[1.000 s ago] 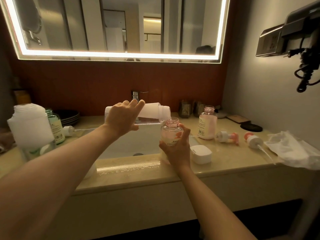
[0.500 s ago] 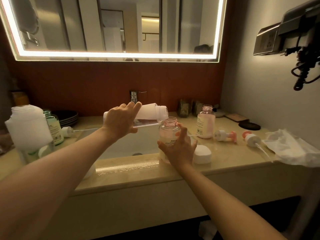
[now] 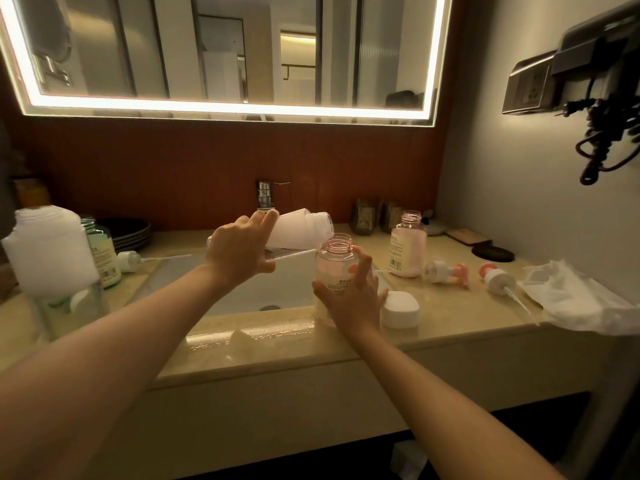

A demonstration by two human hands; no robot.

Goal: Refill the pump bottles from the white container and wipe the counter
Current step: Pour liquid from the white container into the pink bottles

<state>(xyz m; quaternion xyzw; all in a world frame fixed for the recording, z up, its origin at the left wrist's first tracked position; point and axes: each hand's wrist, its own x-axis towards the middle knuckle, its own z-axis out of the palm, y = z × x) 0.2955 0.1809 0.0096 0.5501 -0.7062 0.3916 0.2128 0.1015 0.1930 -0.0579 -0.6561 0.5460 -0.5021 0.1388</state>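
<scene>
Just right of the fingers of the right hand (image 3: 349,299), a white box (image 3: 400,309) blocks the way, then 2 pump heads (image 3: 446,271). Below the fingers of the left hand (image 3: 239,254), the sink (image 3: 249,289) is free.

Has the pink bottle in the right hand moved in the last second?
No: the pink bottle stays just left of the white box, with the right hand around it.

A lit mirror (image 3: 225,46) hangs above the chrome faucet (image 3: 265,197).
</scene>
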